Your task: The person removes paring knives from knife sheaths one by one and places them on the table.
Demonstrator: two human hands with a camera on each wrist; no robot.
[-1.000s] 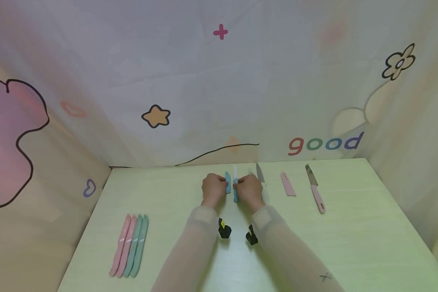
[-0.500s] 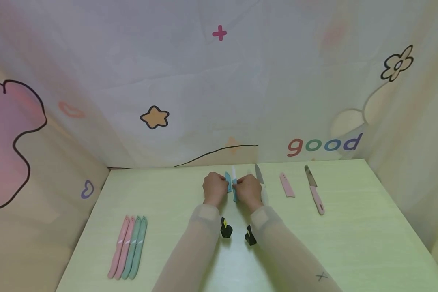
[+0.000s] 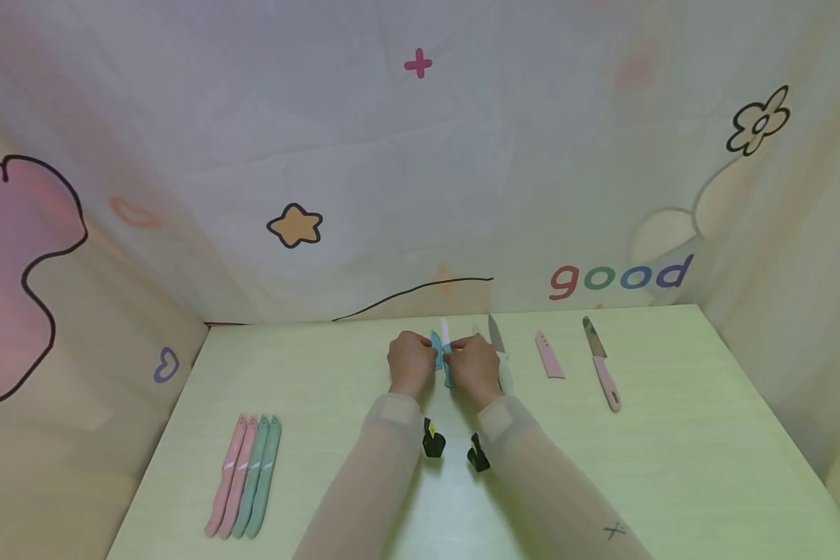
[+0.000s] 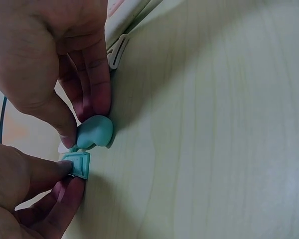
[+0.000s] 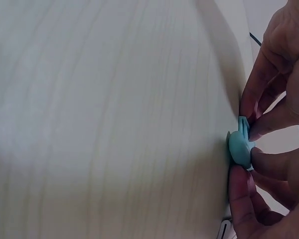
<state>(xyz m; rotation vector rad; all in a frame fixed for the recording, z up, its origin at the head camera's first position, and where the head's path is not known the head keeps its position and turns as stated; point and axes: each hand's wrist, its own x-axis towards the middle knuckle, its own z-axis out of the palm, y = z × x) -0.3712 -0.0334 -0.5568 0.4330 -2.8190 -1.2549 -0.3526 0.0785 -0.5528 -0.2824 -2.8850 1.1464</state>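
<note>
My left hand (image 3: 411,362) pinches a light-blue blade sheath (image 3: 436,342) between thumb and fingers at the table's far side. Just right of it, my right hand (image 3: 474,365) grips the blue handle of a small knife (image 3: 445,330), its white blade pointing away. In the left wrist view the rounded handle end (image 4: 95,131) and the open sheath end (image 4: 79,165) lie side by side, close above the table. Beyond the right hand a white-handled knife (image 3: 495,334) lies partly hidden, as does a pale piece (image 3: 476,330) behind the fingers.
A pink sheath (image 3: 549,355) and a pink-handled knife (image 3: 602,365) lie farther right. Several pink and green knife-shaped items (image 3: 243,476) stand in a row at the left front. A printed curtain (image 3: 364,155) borders the table's (image 3: 308,381) back and sides.
The gap between the blue sheath and the knife has narrowed slightly. Both hands keep their grips. The head view has shifted a little.
</note>
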